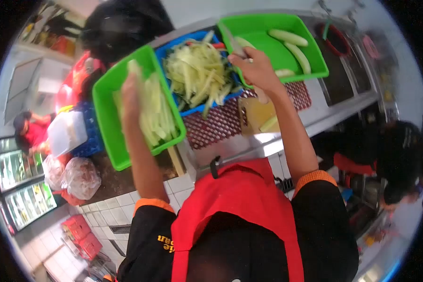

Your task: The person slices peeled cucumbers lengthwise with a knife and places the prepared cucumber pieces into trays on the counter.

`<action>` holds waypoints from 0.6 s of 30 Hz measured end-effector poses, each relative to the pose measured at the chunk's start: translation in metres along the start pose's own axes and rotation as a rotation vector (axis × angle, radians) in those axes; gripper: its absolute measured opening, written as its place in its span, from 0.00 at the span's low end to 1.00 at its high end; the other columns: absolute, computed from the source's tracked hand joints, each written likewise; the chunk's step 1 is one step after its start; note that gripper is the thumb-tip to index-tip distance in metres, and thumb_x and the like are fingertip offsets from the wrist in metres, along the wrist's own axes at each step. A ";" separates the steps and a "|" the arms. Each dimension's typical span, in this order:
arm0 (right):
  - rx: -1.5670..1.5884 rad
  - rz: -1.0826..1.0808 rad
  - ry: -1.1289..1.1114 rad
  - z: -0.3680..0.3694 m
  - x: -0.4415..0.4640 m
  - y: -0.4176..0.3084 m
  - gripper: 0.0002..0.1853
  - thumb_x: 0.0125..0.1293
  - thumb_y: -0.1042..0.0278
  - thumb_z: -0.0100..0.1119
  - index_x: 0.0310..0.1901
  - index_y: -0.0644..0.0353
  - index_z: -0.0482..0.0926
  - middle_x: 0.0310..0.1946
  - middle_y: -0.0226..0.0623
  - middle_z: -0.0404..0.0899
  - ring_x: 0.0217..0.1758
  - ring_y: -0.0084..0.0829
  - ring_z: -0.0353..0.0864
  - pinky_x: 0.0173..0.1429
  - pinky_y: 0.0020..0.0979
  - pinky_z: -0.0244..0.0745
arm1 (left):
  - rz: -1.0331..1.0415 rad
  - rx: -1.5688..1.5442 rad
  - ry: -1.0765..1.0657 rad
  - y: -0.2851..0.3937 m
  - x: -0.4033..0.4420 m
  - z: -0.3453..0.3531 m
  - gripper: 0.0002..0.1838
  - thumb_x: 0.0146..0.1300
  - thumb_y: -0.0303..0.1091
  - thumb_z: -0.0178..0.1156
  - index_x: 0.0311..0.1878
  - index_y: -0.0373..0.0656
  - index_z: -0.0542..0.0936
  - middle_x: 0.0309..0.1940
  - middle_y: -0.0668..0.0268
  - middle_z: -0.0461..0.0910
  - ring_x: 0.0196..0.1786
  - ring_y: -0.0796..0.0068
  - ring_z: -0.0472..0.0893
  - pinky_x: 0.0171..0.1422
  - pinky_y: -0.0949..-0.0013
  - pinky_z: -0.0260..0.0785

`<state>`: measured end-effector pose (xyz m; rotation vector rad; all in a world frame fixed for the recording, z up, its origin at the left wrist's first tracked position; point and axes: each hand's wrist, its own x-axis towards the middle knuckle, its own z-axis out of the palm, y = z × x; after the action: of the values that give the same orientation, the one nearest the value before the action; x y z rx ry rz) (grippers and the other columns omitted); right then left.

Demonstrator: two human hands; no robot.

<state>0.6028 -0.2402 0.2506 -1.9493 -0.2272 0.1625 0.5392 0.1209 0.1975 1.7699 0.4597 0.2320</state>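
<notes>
My right hand (254, 69) is closed around the handle of a knife (235, 43), its blade pointing up and away over the edge of the right green tray (225, 22). My left hand (130, 96), smeared by motion, is over the left green tray (105, 124), closed on a pale cucumber piece (134, 66) that sticks out past the fingers. Long cut cucumber strips (157, 113) fill part of that tray. Several whole peeled cucumbers (289, 36) lie in the right tray. Between the trays, a blue basket (160, 50) is heaped with peelings and seedy cores (197, 70).
A cutting board (256, 115) with a cucumber piece (269, 123) on it lies on a red perforated mat (211, 124). Sinks (336, 84) are at the right. A white container (68, 131) and plastic bags (80, 176) stand left. Another person (33, 131) is at far left.
</notes>
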 end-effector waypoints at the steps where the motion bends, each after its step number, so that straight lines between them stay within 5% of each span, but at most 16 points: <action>1: 0.043 0.113 0.015 -0.017 -0.016 0.004 0.19 0.62 0.57 0.64 0.46 0.65 0.77 0.26 0.29 0.74 0.20 0.17 0.69 0.21 0.24 0.64 | 0.042 0.192 0.101 -0.016 -0.001 -0.007 0.27 0.73 0.50 0.43 0.64 0.39 0.70 0.54 0.56 0.75 0.52 0.67 0.74 0.58 0.61 0.66; 3: 0.188 0.266 0.092 -0.047 -0.052 0.029 0.14 0.66 0.59 0.61 0.43 0.63 0.77 0.23 0.26 0.70 0.18 0.15 0.65 0.18 0.21 0.60 | 0.086 1.260 0.636 -0.011 -0.021 0.002 0.23 0.72 0.45 0.49 0.61 0.37 0.72 0.44 0.57 0.77 0.47 0.69 0.74 0.55 0.62 0.67; 4: 0.220 0.319 0.138 -0.061 -0.064 0.048 0.14 0.67 0.59 0.60 0.42 0.63 0.76 0.23 0.26 0.69 0.18 0.16 0.65 0.18 0.21 0.60 | 0.097 1.255 0.626 -0.003 -0.026 0.009 0.23 0.72 0.45 0.49 0.61 0.37 0.72 0.44 0.57 0.77 0.47 0.69 0.74 0.55 0.62 0.67; 6: 0.303 0.428 0.311 -0.077 -0.099 0.065 0.13 0.68 0.60 0.58 0.40 0.63 0.75 0.24 0.27 0.67 0.20 0.17 0.66 0.19 0.22 0.60 | 0.423 0.447 0.445 0.019 -0.047 0.036 0.20 0.68 0.37 0.55 0.59 0.37 0.72 0.38 0.59 0.76 0.42 0.71 0.75 0.49 0.65 0.68; 8: 0.364 0.478 0.407 -0.087 -0.134 0.090 0.13 0.69 0.60 0.57 0.41 0.63 0.74 0.28 0.28 0.68 0.22 0.18 0.67 0.21 0.22 0.63 | 0.310 0.190 0.098 0.050 -0.089 0.102 0.14 0.68 0.33 0.55 0.55 0.41 0.76 0.42 0.63 0.76 0.42 0.73 0.75 0.47 0.70 0.69; 9: 0.367 0.484 0.420 -0.088 -0.148 0.099 0.13 0.69 0.60 0.57 0.41 0.63 0.74 0.28 0.28 0.68 0.22 0.18 0.67 0.21 0.22 0.63 | 0.465 0.092 -0.047 0.040 -0.104 0.142 0.12 0.64 0.28 0.56 0.51 0.40 0.77 0.41 0.62 0.77 0.42 0.70 0.76 0.48 0.68 0.69; 11: 0.485 0.593 0.495 -0.088 -0.176 0.112 0.15 0.70 0.60 0.54 0.47 0.65 0.73 0.31 0.29 0.68 0.23 0.19 0.68 0.23 0.24 0.66 | 0.309 0.210 -0.516 0.037 -0.143 0.215 0.15 0.55 0.24 0.55 0.48 0.38 0.77 0.46 0.52 0.78 0.49 0.57 0.78 0.54 0.61 0.70; 12: 0.486 0.598 0.510 -0.086 -0.187 0.115 0.15 0.70 0.60 0.54 0.47 0.65 0.73 0.31 0.29 0.68 0.23 0.19 0.68 0.23 0.24 0.66 | 0.519 0.326 -0.642 0.004 -0.148 0.255 0.18 0.57 0.27 0.57 0.52 0.37 0.75 0.50 0.48 0.75 0.53 0.50 0.77 0.56 0.58 0.70; 17: 0.483 0.621 0.581 -0.084 -0.231 0.112 0.17 0.72 0.66 0.49 0.56 0.67 0.70 0.35 0.31 0.67 0.27 0.20 0.70 0.26 0.25 0.69 | 0.359 0.874 -0.807 -0.030 -0.190 0.353 0.22 0.56 0.30 0.60 0.55 0.34 0.71 0.54 0.48 0.72 0.49 0.47 0.79 0.51 0.52 0.76; 18: 0.517 0.610 0.635 -0.084 -0.237 0.113 0.19 0.70 0.66 0.51 0.57 0.69 0.71 0.27 0.32 0.72 0.22 0.22 0.70 0.26 0.25 0.65 | 0.413 0.890 -0.766 -0.030 -0.193 0.356 0.21 0.56 0.27 0.58 0.54 0.33 0.72 0.51 0.48 0.74 0.49 0.48 0.80 0.49 0.55 0.77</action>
<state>0.4001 -0.4127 0.1794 -1.4095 0.7629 -0.0116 0.4997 -0.2704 0.0964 2.6160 -0.4462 -0.4380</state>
